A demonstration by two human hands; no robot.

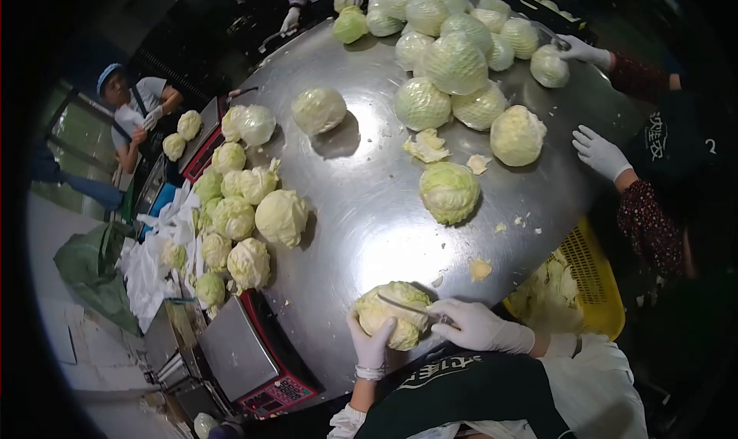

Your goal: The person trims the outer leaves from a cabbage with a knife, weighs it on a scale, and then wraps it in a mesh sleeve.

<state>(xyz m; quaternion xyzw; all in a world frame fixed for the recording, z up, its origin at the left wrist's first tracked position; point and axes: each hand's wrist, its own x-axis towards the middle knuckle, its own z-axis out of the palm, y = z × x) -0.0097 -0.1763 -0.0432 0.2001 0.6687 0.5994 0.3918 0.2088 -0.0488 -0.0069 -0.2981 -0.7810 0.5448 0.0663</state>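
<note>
Our left grip (370,348) cups the cabbage (411,334) from six o'clock, while our right grip (477,327), at three o'clock, clamps a knife (403,307) across it.

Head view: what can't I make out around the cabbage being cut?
All in the head view:
- knife handle: hidden inside the right hand; only the blade shows.
- cabbage near side: covered by the left hand; cut depth unclear.
- scale display: too small and blurred to read.
- crate: right part hidden behind a co-worker's arm.
</note>
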